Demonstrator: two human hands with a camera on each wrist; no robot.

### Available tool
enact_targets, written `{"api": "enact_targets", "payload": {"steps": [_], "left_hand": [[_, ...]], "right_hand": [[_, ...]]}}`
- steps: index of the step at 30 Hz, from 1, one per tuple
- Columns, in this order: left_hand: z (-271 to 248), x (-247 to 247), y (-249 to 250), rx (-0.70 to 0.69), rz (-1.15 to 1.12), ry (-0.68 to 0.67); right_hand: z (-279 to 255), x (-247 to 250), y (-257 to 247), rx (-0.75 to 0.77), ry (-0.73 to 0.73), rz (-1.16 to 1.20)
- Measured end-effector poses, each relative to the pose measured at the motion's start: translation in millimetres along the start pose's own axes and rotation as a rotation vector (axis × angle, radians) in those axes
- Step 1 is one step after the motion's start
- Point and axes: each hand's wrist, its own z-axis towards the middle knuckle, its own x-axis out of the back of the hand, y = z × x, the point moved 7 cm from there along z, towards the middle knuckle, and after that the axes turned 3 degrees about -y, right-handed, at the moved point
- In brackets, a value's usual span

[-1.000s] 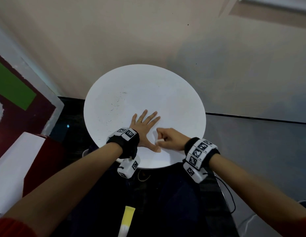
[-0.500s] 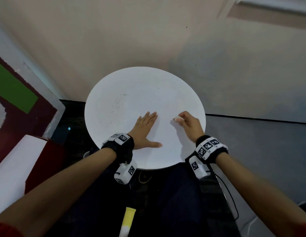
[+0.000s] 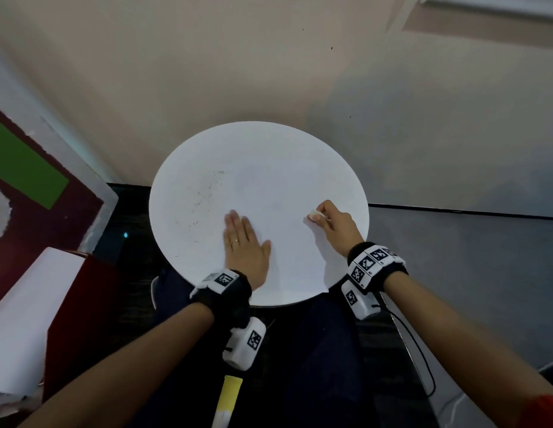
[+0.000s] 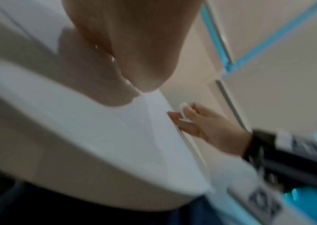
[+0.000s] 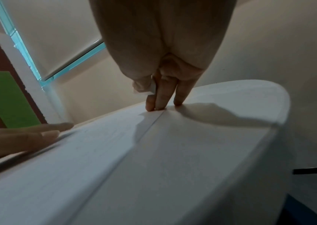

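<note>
One creased white sheet [image 3: 295, 257] under left hand [image 3: 245, 245]; pale scrap [image 3: 315, 215] in right hand [image 3: 337, 225].

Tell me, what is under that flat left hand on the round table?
A white paper sheet, pressed onto the round table by the left hand. The part beneath the palm itself is covered from view.

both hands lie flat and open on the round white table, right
Not quite: only the left hand lies flat and open on the round white table. The right hand is curled, pinching a small white piece, as the head view shows.
</note>
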Motion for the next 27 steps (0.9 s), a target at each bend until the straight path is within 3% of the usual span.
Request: {"api": "enact_targets", "payload": {"steps": [1,2,4,5,6,7,9,11,13,14,16,19,21,23,25,27], "left_hand": [[-0.7,0.9,9.8,-0.120,-0.038,0.033],[-4.6,0.9,28.9,-0.332,-0.064,0.021],[-25.3,-10.1,67.1,-0.801,-0.010,-0.101],[-32.4,-18.5,73.1,-0.910,0.060,-0.159],[-31.0,-25.7,67.7,-0.893,0.116,-0.190],[-22.9,-26.4,53.0,-0.761,0.113,-0.160],[-8.1,-15.3,4.4,-0.366,0.059,-0.018],[-5.7,-4.6,-49.0,-0.021,0.014,-0.019],[-9.8,16.7,-70.7,0.119,0.065,0.017],[-9.7,25.7,-62.2,0.045,0.075,0.066],[-9.8,36.0,-26.6,-0.254,-0.064,0.166],[3.6,30.4,22.9,-0.566,-0.172,0.008],[17.5,18.1,40.0,-0.613,-0.066,-0.146],[30.8,7.3,43.3,-0.596,0.023,-0.256],[37.9,2.0,42.5,-0.588,0.036,-0.282],[39.5,-0.1,41.3,-0.591,0.042,-0.260]], "right_hand": [[0.7,0.0,0.3,0.000,0.002,-0.011],[1.2,0.1,0.3,0.001,0.005,-0.019],[1.1,0.6,0.1,0.008,0.005,-0.031],[0.8,0.9,-0.1,0.013,0.000,-0.032],[0.3,1.3,-0.8,0.017,-0.005,-0.027],[-0.4,1.5,-1.1,0.018,-0.011,-0.018],[-1.1,0.8,0.4,0.008,-0.021,-0.001],[0.0,-0.2,2.7,-0.007,-0.037,-0.006],[0.1,1.7,0.1,-0.012,-0.044,0.017],[-0.2,3.6,-2.8,-0.006,-0.033,0.063],[-4.8,10.0,-10.2,0.021,0.027,0.199],[-13.1,7.0,-15.4,0.044,-0.010,0.238],[-14.0,-6.5,-14.7,0.038,-0.141,0.182],[-9.2,-11.7,-16.9,0.051,-0.162,0.133],[-4.6,-10.7,-21.3,0.059,-0.138,0.094],[-9.4,-14.3,-22.7,0.069,-0.220,0.034]]}}
